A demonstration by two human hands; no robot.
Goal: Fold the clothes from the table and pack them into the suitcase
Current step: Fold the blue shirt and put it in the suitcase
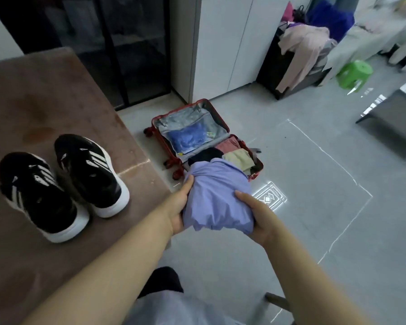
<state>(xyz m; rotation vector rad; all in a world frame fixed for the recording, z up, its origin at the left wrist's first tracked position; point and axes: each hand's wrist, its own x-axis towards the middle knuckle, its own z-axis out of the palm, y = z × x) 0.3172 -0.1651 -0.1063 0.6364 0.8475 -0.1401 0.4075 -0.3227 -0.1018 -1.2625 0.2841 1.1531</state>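
A folded lilac garment (pixel 217 195) is held in the air between both hands, above the floor and just in front of the suitcase. My left hand (pixel 181 207) grips its left side, thumb on top. My right hand (pixel 256 214) grips its right side from below, thumb across the cloth. The red suitcase (pixel 223 118) lies open on the floor beyond. Its lid half holds a blue item behind a mesh cover. Its near half holds folded black, pink and beige clothes (pixel 234 156), partly hidden by the lilac bundle.
A brown table (pixel 45 102) fills the left side, with a pair of black-and-white sneakers (pixel 63 184) on it. Farther right stand a black hamper draped with pink clothes (pixel 298 57), a green stool (pixel 354 73) and a grey bench (pixel 394 118). Grey floor lies around the suitcase.
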